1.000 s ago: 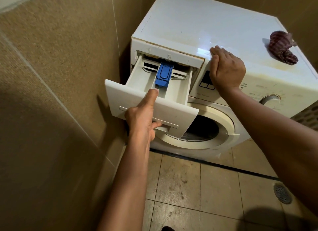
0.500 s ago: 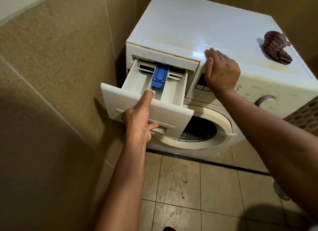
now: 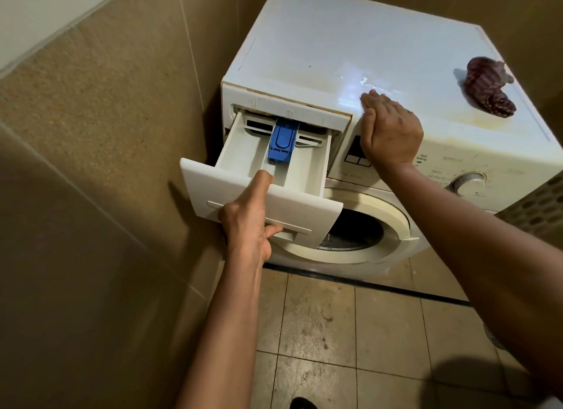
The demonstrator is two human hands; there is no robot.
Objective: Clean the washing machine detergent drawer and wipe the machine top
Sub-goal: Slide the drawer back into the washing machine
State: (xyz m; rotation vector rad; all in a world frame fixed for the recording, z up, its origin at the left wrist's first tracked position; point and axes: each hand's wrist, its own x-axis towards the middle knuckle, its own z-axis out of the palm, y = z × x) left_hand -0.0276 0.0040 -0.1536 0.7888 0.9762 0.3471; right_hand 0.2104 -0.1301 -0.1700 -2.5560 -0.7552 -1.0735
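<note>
The white detergent drawer (image 3: 307, 204) is pulled far out of the washing machine (image 3: 350, 37). A blue insert (image 3: 282, 140) sits in its middle compartment. My left hand (image 3: 248, 223) grips the drawer's front panel, thumb over the top edge and fingers curled into the handle recess. My right hand (image 3: 390, 128) presses flat on the front edge of the machine top, above the control panel, beside the drawer slot. A crumpled dark red cloth (image 3: 487, 86) lies on the machine top at the right.
A tiled wall (image 3: 106, 134) stands close on the left of the machine. The round door (image 3: 393, 226) is below the drawer. A control dial (image 3: 467, 182) sits at the panel's right. The tiled floor (image 3: 350, 341) has a drain at the right edge.
The drawer has slid a little further out in my left hand. My right hand stays on the machine's front edge. The view has shifted slightly.
</note>
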